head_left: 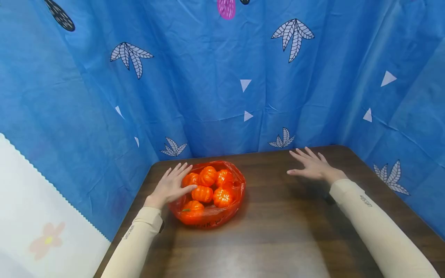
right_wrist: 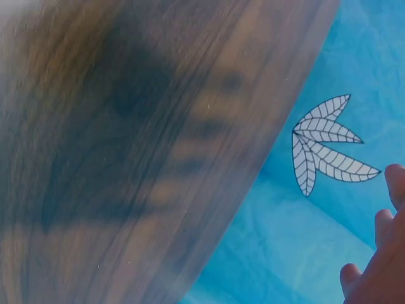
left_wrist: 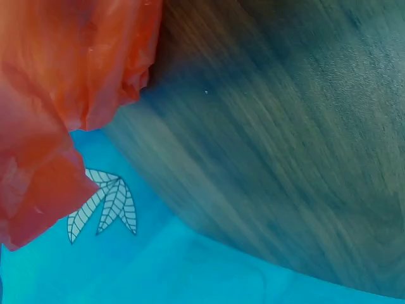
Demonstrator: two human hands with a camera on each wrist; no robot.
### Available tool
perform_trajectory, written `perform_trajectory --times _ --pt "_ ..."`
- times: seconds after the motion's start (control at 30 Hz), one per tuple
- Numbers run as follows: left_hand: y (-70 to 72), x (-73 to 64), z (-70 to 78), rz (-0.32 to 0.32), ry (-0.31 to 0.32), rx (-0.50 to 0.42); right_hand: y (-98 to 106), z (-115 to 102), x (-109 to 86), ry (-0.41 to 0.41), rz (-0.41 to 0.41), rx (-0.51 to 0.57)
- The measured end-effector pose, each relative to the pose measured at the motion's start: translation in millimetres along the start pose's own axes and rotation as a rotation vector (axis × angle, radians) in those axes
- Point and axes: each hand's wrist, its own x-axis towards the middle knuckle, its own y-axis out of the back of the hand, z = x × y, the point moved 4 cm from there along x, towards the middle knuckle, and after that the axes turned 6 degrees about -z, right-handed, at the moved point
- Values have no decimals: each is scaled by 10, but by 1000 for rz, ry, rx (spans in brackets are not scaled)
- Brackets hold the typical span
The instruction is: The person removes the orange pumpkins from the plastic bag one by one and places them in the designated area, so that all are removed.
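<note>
- A red plastic bag (head_left: pixel 217 220) with orange pumpkins (head_left: pixel 223 197) in it sits near the worktop's (head_left: pixel 267 208) far left corner.
- The left hand (head_left: pixel 170 186), released, spreads its fingers at the bag's left side; contact I cannot tell.
- The right hand (head_left: pixel 313 166), also released, fingers spread, hovers near the far right corner.

This is a small table space closed in by cloth, a screened nook within some larger room whose kind cannot be told. Blue fabric curtains (head_left: pixel 215 88) printed with white leaf sprigs and small white triangles hang in folds along the back and both sides of a dark brown wood-grain tabletop (head_left: pixel 267 227) with rounded corners. At the left lies a white, zigzag-edged sheet (head_left: pixel 21 197) bearing a pale orange flower.
</note>
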Motion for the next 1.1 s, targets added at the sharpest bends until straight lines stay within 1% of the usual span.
perform_trajectory --times 0.1,0.13,0.3,0.37,0.53,0.63,0.7,0.83,0.9,0.97,1.1 --pt "44 7 -8 15 -7 -17 -12 -31 5 10 5 6" --pt "63 -10 -10 27 -13 -28 -19 -44 9 14 4 3" --pt "162 -98 -50 119 -27 -97 -44 -98 17 35 16 6" --pt "185 -134 -82 149 -21 -118 -50 -121 20 49 22 15" --pt "195 -241 -181 193 9 -159 -73 -184 33 111 28 42" --pt "184 -321 -248 215 31 -195 -99 -214 48 125 11 81" --pt "180 -380 -298 235 56 -235 -116 -240 60 129 1 96" --pt "158 -467 -381 289 108 -333 -159 -281 79 149 17 87" --pt "137 -504 -411 322 122 -375 -185 -306 87 166 30 84" --pt "111 -547 -432 348 137 -422 -218 -339 95 175 28 105" --pt "66 -644 -468 370 196 -506 -250 -429 114 197 34 143"
